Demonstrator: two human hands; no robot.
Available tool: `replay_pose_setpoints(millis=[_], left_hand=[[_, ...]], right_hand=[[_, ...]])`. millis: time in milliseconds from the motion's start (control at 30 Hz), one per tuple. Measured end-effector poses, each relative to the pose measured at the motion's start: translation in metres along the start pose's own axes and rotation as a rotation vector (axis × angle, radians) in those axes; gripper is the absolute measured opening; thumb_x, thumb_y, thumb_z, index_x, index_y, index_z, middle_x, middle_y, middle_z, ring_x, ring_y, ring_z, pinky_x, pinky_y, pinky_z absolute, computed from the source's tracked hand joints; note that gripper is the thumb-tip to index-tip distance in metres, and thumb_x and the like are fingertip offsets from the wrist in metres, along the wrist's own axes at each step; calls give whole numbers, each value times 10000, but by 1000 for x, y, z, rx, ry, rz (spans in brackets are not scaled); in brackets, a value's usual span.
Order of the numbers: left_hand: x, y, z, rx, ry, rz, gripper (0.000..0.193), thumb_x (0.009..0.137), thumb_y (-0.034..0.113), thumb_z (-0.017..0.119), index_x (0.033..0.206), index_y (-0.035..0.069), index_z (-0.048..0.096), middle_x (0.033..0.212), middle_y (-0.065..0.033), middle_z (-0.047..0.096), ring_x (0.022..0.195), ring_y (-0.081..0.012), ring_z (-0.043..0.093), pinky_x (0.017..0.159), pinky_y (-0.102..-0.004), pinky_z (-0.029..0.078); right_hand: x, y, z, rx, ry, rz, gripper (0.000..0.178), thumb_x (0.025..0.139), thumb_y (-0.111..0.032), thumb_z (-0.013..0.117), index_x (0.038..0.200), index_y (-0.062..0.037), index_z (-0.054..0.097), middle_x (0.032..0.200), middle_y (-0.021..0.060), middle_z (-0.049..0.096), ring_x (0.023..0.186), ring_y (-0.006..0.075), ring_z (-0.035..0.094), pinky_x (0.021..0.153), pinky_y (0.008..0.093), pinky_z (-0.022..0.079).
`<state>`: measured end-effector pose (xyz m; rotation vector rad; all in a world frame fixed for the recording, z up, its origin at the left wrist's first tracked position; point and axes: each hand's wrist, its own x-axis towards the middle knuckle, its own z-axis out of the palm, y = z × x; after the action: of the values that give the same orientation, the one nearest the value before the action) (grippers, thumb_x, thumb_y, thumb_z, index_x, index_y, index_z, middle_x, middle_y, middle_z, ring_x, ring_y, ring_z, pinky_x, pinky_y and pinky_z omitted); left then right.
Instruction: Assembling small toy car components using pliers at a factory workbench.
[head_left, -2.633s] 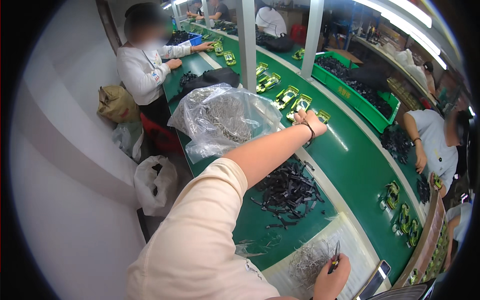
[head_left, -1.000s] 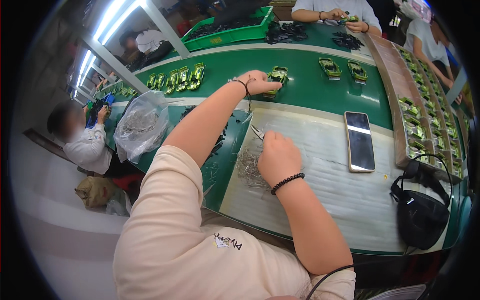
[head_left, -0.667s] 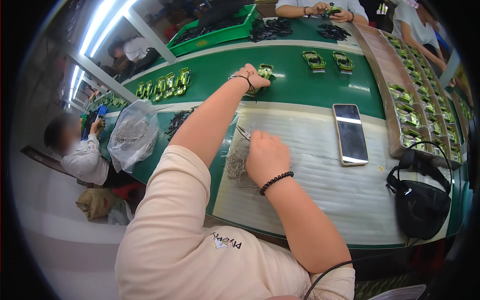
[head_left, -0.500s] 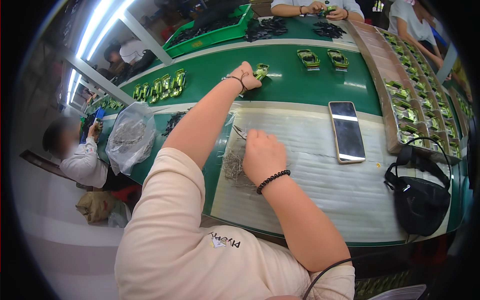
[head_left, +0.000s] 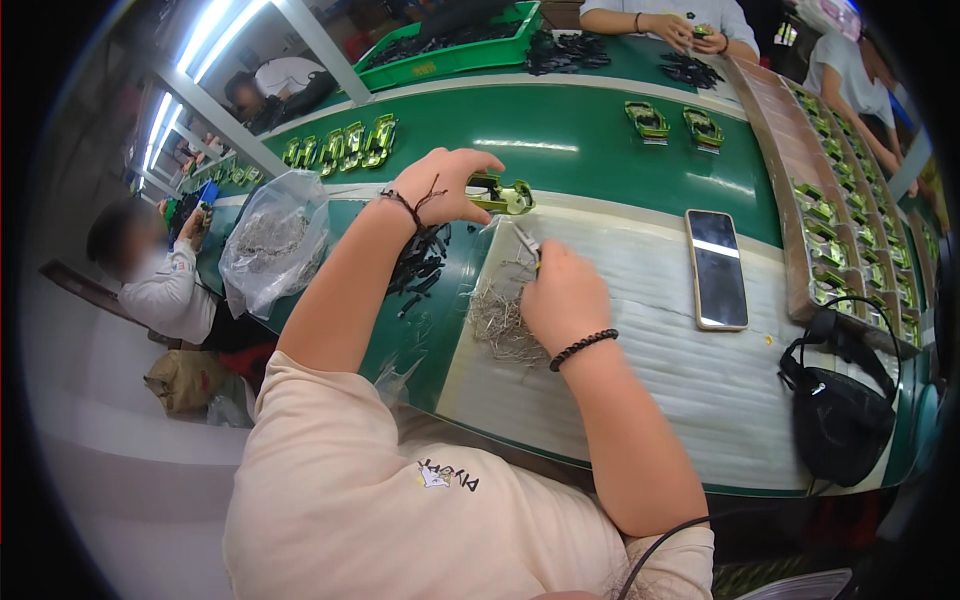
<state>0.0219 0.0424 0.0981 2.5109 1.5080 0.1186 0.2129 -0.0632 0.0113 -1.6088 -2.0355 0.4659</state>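
Note:
My left hand [head_left: 445,188] has its thumb and fingers around a bright green part [head_left: 512,199], just past the front edge of the green strip. The part has a frame-like shape with dark pieces in it. Small pliers [head_left: 526,238] are gripped in my right hand [head_left: 566,300], their pale metal jaws pointing up toward the near side of the part. A small gap seems to lie between jaws and part. Beside my right hand lies a tangled heap of thin wire-like pieces [head_left: 502,318], on the white foam sheet [head_left: 640,400].
Several green parts stand in a row [head_left: 345,148]; two more [head_left: 648,122] sit further right. Small black pieces [head_left: 420,262] lie near my left forearm, beside a clear bag [head_left: 275,235]. A phone [head_left: 717,270], black pouch [head_left: 843,415] and cardboard tray [head_left: 775,170] are right. Co-workers sit around.
My left hand has drawn the green part back from the green strip toward me. My right hand has brought the pliers up to the part, away from the wire heap.

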Motion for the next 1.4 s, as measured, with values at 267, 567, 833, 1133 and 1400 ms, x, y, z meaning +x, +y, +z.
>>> replay_pose_setpoints(millis=[267,567,833,1133,1400], left_hand=[[-40,31,3,-47,191,181,729,678,193,859,1323,83,538,1186,-142,633,1109,-307,592,957,-391,477],[-29,49,46,-729,110,80,758,732,231,834,1380,97,465,1145,-141,639,1040,-256,603,928,-373,480],[-29,31,65,-1107,-17,120,925,709,141,806,1484,60,307,1189,-91,585,1101,-200,561,968,-354,437],[-14,5,86,-1706,-64,-286,662,810,120,803,1349,12,434,1125,-93,601,1024,-157,592,901,-281,478],[-12,7,95,-2154,88,-421,408,924,286,685,1248,111,510,1115,-64,626,1030,-202,622,906,-403,508]], right_hand=[[23,17,-22,596,299,68,216,825,-4,592,1037,7,555,918,129,629,838,238,619,737,387,498],[28,34,-26,1281,369,172,170,869,6,613,1018,-42,547,918,6,556,827,78,525,732,226,446],[30,23,-24,1253,497,233,212,863,44,600,1013,-62,494,924,6,514,855,94,499,775,243,425],[30,18,-9,1227,469,547,206,834,13,593,939,-109,464,875,-10,548,756,95,500,647,262,411],[17,-3,-13,1442,160,510,238,845,57,603,981,-77,462,901,38,560,766,140,527,674,300,448]])
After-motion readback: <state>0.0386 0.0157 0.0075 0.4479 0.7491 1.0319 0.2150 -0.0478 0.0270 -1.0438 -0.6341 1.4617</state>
